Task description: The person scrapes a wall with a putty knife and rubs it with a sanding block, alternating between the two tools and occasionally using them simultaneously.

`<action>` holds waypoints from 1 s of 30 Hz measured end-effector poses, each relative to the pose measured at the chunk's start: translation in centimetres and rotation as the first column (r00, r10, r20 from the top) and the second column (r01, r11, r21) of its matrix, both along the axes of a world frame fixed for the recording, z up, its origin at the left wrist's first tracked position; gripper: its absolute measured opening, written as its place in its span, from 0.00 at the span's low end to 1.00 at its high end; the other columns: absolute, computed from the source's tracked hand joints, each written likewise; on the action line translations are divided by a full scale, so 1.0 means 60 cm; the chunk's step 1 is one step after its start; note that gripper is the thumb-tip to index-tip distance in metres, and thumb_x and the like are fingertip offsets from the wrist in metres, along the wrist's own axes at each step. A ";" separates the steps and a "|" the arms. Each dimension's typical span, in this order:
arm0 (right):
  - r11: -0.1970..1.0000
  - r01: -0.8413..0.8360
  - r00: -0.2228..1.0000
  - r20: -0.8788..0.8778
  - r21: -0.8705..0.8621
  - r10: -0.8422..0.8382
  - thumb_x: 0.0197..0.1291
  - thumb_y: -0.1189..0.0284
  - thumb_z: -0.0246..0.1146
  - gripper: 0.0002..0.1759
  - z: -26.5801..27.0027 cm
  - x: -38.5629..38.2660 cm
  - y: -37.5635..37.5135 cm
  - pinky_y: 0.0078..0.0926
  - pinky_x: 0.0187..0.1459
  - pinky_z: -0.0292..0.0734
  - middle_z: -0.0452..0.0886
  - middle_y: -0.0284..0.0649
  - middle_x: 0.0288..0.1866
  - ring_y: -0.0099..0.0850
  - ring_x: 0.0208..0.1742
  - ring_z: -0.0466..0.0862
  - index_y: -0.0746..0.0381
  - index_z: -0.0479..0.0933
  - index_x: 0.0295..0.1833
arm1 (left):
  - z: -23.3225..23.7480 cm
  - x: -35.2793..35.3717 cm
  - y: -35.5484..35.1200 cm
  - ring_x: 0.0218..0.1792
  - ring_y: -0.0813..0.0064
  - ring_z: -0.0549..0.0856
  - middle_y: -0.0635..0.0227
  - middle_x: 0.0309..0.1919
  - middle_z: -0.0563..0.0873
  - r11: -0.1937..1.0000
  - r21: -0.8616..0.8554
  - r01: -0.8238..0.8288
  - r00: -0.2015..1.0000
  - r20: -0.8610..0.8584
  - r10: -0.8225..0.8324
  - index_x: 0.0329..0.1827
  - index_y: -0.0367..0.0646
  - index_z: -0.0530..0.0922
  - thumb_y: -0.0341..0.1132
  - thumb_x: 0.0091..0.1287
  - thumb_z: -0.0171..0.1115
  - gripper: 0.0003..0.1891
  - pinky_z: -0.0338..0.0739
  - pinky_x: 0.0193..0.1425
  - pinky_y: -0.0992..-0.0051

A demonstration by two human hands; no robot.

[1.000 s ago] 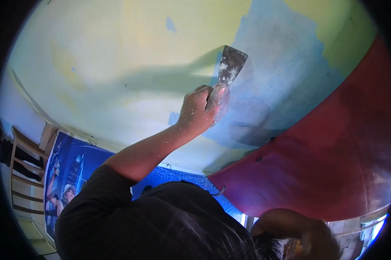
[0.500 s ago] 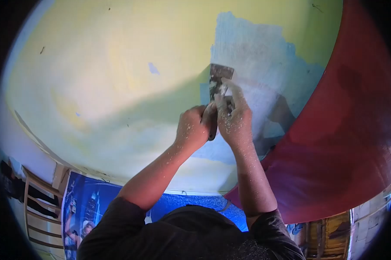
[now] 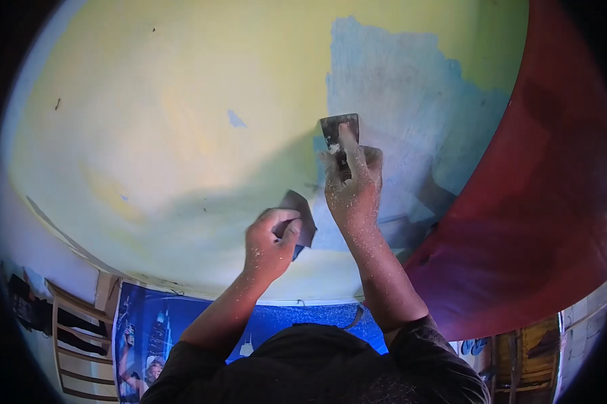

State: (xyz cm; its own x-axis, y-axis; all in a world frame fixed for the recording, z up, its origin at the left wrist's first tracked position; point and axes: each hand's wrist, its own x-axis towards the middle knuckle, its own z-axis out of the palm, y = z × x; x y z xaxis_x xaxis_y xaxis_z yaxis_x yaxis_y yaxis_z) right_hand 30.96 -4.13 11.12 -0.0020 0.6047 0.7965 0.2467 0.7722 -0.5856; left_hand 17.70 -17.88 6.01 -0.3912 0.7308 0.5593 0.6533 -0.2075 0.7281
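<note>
My right hand (image 3: 357,178) is closed around a putty knife (image 3: 330,126), its finger laid along the dark blade, which has whitish residue on it. The blade's edge overlaps the border between yellow paint and a bare pale-blue patch (image 3: 397,81) on the wall (image 3: 182,135). Lower and to the left, my left hand (image 3: 270,242) pinches a thin, dark, flat piece (image 3: 305,219) with angular corners; its kind is not clear. Pale flakes and dust speckle both hands and forearms.
Red cloth-like sheeting (image 3: 539,202) covers the right side. Below the wall hangs a blue printed banner (image 3: 148,316). A wooden ladder-like frame (image 3: 81,337) stands at lower left, with a dark-clothed person (image 3: 41,313) behind it. Wooden furniture (image 3: 525,350) is at lower right.
My left hand has come away from the putty knife's handle and moved down and left, now showing a flat dark piece. My right hand has taken the knife, slightly lower.
</note>
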 end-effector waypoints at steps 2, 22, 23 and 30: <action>0.995 0.053 0.999 0.004 0.085 -0.053 0.71 0.74 0.76 0.36 -0.022 -0.020 0.024 0.44 0.47 0.86 0.81 0.52 0.54 0.48 0.47 0.86 0.47 0.79 0.83 | 0.019 -0.031 0.003 0.50 0.65 0.94 0.50 0.53 0.93 0.976 0.218 -0.001 0.975 -0.218 0.050 0.62 0.32 0.88 0.29 0.79 0.71 0.13 0.87 0.57 0.68; 0.993 0.102 0.995 -0.006 -0.055 -0.103 0.72 0.72 0.77 0.29 0.003 -0.029 -0.004 0.37 0.47 0.86 0.84 0.47 0.46 0.40 0.44 0.89 0.53 0.85 0.77 | 0.209 -0.112 0.163 0.80 0.46 0.79 0.54 0.78 0.84 0.687 0.726 0.032 0.417 -0.634 0.651 0.71 0.51 0.90 0.22 0.76 0.63 0.24 0.68 0.86 0.49; 0.993 0.085 0.996 0.005 -0.081 -0.085 0.73 0.72 0.76 0.30 -0.001 -0.029 -0.003 0.41 0.47 0.86 0.83 0.49 0.47 0.44 0.44 0.89 0.49 0.83 0.79 | 0.205 -0.118 0.171 0.81 0.47 0.78 0.56 0.79 0.83 0.701 0.713 0.015 0.414 -0.642 0.645 0.71 0.52 0.90 0.22 0.76 0.64 0.24 0.66 0.87 0.49; 0.996 0.054 0.998 -0.031 -0.071 -0.057 0.75 0.72 0.73 0.30 0.000 -0.032 -0.005 0.46 0.46 0.86 0.81 0.52 0.49 0.51 0.43 0.89 0.44 0.82 0.80 | 0.174 -0.138 0.195 0.83 0.53 0.75 0.64 0.82 0.82 0.702 0.712 -0.021 0.399 -0.638 0.659 0.73 0.62 0.89 0.30 0.77 0.65 0.24 0.62 0.86 0.48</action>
